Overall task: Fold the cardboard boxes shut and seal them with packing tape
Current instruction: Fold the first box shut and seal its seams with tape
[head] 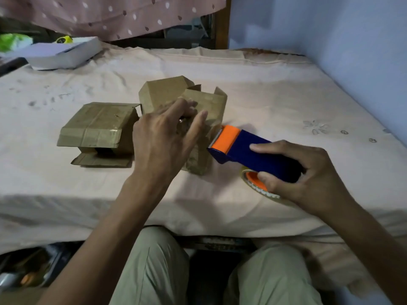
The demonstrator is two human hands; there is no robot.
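The right hand (308, 175) is wrapped around the blue body of a tape dispenser (253, 155), thumb along the top and fingers curled underneath against the roll of clear tape (259, 190), with the orange cutter end touching the right side of the near box (204, 137). The left hand (163, 137) lies on top of that same box with fingers spread and loosely curved, palm down, apparently holding the flaps flat; it grips nothing. Both forearms reach forward from the lap over the edge of a cloth-covered surface (286, 89). The near box looks to be mid-sealing, though how much tape is already on it is hidden by the hand. To the left, a second box (97, 126) shows glossy tape across its top, yet a flap at its front end hangs open, so it seems only partly done. Behind, a third box (163, 93) stands with flaps up, and appears unsealed.
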